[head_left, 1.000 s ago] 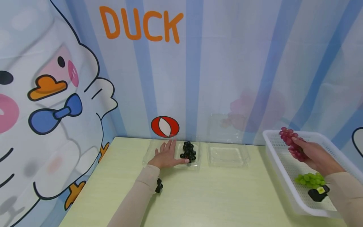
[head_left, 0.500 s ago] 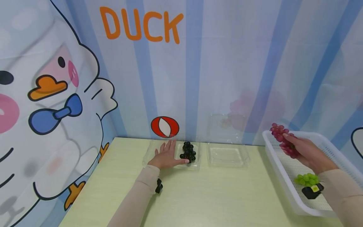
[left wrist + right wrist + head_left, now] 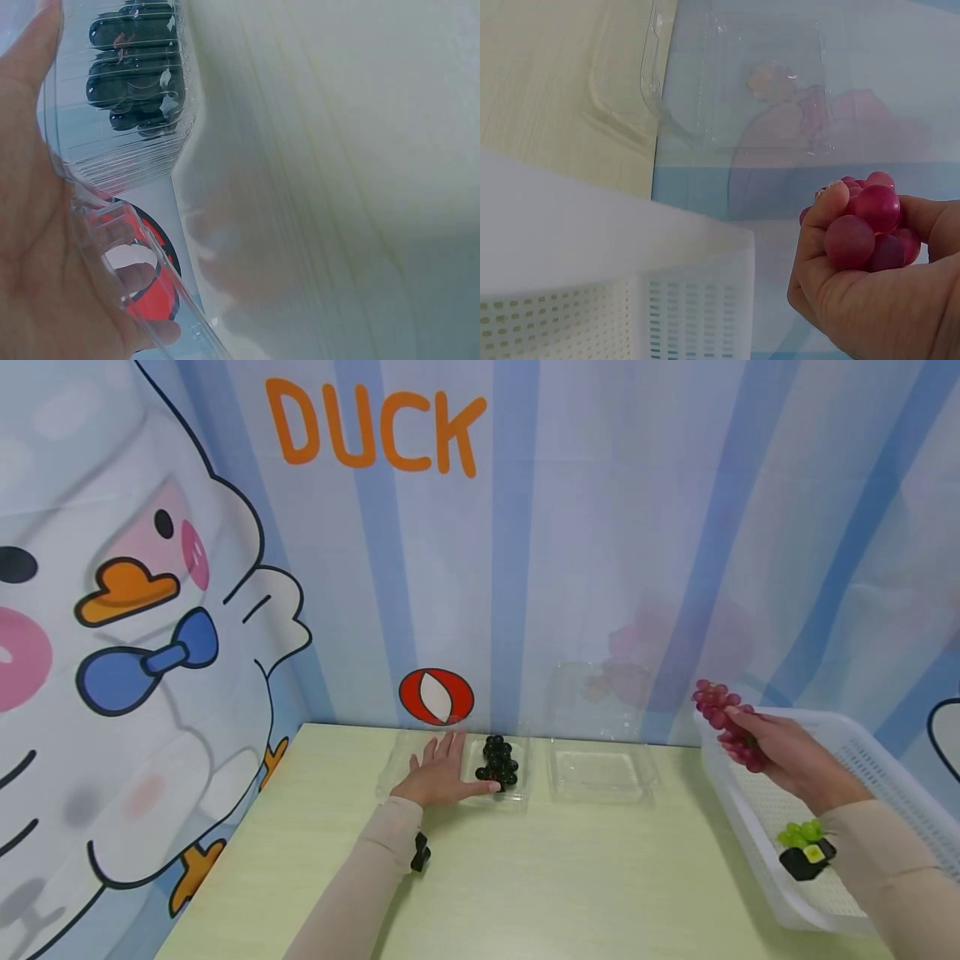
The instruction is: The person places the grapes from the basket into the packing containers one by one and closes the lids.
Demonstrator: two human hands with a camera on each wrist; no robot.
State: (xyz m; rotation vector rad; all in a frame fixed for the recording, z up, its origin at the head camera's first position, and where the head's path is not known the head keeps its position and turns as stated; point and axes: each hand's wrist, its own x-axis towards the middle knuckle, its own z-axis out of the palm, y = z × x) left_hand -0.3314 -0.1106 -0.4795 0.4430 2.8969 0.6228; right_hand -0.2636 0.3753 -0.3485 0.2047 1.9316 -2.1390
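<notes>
A bunch of red grapes (image 3: pixel 714 706) is gripped by my right hand (image 3: pixel 795 756), thumb on top, above the left rim of the white basket. The right wrist view shows several of these red grapes (image 3: pixel 851 240) between curled fingers and thumb. My left hand (image 3: pixel 435 779) rests with straight, spread fingers on a clear plastic clamshell box (image 3: pixel 522 799), the thumb along its front. Inside that box lies a bunch of black grapes (image 3: pixel 496 763), seen through the ribbed wall in the left wrist view. A second clear clamshell box (image 3: pixel 600 795) stands to the right, lid raised.
The white perforated basket (image 3: pixel 738 827) stands on the right of the pale table (image 3: pixel 570 877). In it sits a bunch of green grapes (image 3: pixel 799 833), partly hidden by the black wrist device (image 3: pixel 807 860). A printed duck curtain (image 3: pixel 585 527) hangs directly behind the table.
My right hand has carried the red grapes left, from over the basket to its left rim. The left hand and the black grapes have stayed where they were.
</notes>
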